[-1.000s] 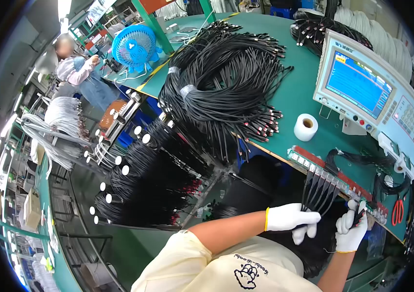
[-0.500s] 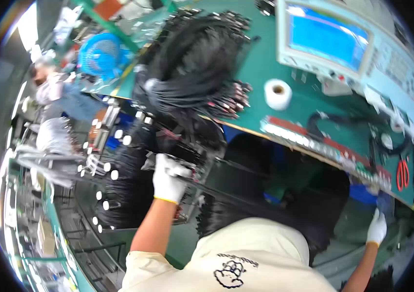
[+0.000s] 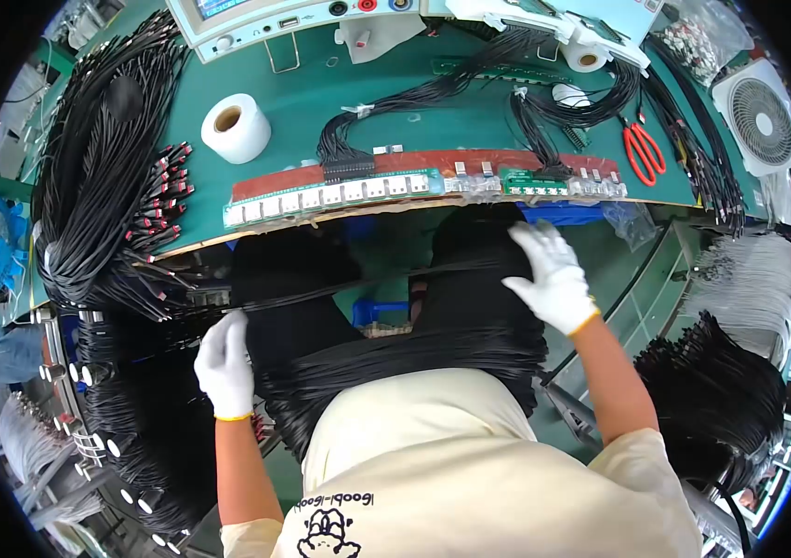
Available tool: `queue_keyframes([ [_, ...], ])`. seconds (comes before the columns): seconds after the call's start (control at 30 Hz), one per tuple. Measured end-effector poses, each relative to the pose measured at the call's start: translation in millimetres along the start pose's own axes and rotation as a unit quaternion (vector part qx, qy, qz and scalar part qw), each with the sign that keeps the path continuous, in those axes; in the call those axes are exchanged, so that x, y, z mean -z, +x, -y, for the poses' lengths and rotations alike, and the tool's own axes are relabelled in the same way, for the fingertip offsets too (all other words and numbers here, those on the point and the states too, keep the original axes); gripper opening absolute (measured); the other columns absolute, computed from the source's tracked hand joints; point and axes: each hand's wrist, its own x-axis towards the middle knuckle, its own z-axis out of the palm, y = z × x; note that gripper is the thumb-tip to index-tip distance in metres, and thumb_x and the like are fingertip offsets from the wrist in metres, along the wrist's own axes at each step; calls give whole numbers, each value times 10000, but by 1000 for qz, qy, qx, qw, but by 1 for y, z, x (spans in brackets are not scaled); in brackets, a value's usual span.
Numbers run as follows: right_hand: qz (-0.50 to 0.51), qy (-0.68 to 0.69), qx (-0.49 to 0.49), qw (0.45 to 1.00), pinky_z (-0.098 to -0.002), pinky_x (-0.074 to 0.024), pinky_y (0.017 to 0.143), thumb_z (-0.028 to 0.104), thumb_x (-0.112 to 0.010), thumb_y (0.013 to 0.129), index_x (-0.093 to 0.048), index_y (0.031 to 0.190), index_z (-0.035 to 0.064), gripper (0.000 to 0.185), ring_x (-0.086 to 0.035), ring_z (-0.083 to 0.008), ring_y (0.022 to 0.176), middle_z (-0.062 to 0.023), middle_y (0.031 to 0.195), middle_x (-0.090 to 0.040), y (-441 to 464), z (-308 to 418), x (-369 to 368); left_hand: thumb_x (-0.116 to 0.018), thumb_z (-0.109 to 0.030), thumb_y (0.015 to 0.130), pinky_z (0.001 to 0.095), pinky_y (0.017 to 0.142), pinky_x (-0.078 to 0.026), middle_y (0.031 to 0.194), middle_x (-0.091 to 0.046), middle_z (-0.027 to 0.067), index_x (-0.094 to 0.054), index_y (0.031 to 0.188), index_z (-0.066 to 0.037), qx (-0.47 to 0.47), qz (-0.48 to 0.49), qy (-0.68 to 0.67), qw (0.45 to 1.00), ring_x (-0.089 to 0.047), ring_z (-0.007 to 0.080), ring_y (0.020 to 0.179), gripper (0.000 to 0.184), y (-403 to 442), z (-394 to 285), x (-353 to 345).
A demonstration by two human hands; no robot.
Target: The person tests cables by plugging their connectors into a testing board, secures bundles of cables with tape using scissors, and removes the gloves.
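My left hand (image 3: 225,365), in a white glove, is left of my lap with its fingers bent together. Its fingertips meet a thin strand of black cable (image 3: 344,290), which stretches above my thighs towards the right. My right hand (image 3: 553,277), gloved too, is raised by the bench edge near the strand's right end. Its fingers are spread, with nothing seen in them. Across my lap lies a thick bundle of black cables (image 3: 405,352). How the left fingers grip the strand is partly hidden.
On the green bench (image 3: 293,88) are a large cable bundle (image 3: 103,177), a white roll (image 3: 236,128), a row of connector boards (image 3: 340,193), red-handled scissors (image 3: 644,153) and a test instrument (image 3: 256,35). A fan (image 3: 760,113) stands right. More cables (image 3: 711,400) hang at lower right.
My view has swung right and levelled over the bench. My right hand has come up from low at the far right to the bench edge, fingers spread. My left hand stays by the cable.
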Motion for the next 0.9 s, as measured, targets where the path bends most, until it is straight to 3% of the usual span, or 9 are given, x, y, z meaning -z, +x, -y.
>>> queue_keyframes([
  [0.1,-20,-57,-21,998,-463,-330,1057,274,-746,745,-406,1382,100,742,-415,-371,1291,-161,1373,-478,14,3,-39,-648,3,810,312,756,-522,884,-695,133,-694,925,-1,-190,73,6,979,-673,237,808,123,-2,-48,-22],
  [0.17,-32,-57,-86,994,-463,-332,1050,284,-732,754,-395,1386,86,743,-423,-371,1277,-175,1363,-478,21,-4,-59,-656,13,787,323,747,-527,876,-693,134,-692,912,-8,-212,136,13,968,-672,265,795,132,-9,-62,-28],
  [0.2,-97,-64,-78,990,-455,-398,967,285,-717,758,-532,1233,55,559,-531,-349,1130,-174,1176,-587,18,0,-56,-661,23,775,329,745,-531,881,-695,129,-693,905,-11,-209,150,11,966,-674,269,792,138,-13,-61,-31],
  [0.33,23,-75,-8,997,-433,-465,749,236,-707,752,-624,809,82,184,-606,-302,790,-104,778,-618,13,8,-38,-626,-60,834,333,764,-529,893,-701,160,-709,901,8,-105,213,6,971,-682,282,838,126,-29,-62,-37],
  [0.43,-3,-23,71,997,-437,-464,752,206,-696,764,-619,831,84,159,-602,-312,773,-108,762,-611,14,22,-22,-619,-134,872,314,798,-521,898,-699,160,-724,936,-18,-18,266,-62,962,-683,266,869,169,-36,-79,-52],
  [0.6,-57,247,104,962,-402,-496,677,161,-725,783,-633,930,115,179,-627,-298,708,-97,773,-645,7,100,19,-462,-393,998,432,948,-488,1212,-606,190,-496,1296,69,200,450,-443,749,-616,298,1084,551,-33,-107,-90],
  [0.73,-156,183,105,965,-396,-500,757,112,-759,737,-635,1023,108,312,-619,-310,835,-92,900,-647,6,104,32,-597,-118,917,451,951,-491,1273,-572,158,-473,1351,-20,274,330,-647,631,-578,294,1141,462,-27,-116,-94],
  [0.83,-229,238,81,940,-392,-491,845,-38,-738,673,-644,1026,52,376,-615,-317,947,-131,987,-657,-9,103,44,-578,-84,916,457,1004,-455,1357,-512,154,-424,1391,-31,233,288,-659,654,-533,300,1207,502,-24,-125,-88],
  [0.9,-94,381,123,912,-382,-503,797,17,-746,708,-658,999,56,306,-629,-283,933,-120,1007,-657,-18,103,36,-561,-57,915,470,1057,-407,1415,-462,142,-388,1416,-40,206,303,-689,625,-483,307,1266,531,-26,-134,-87],
])
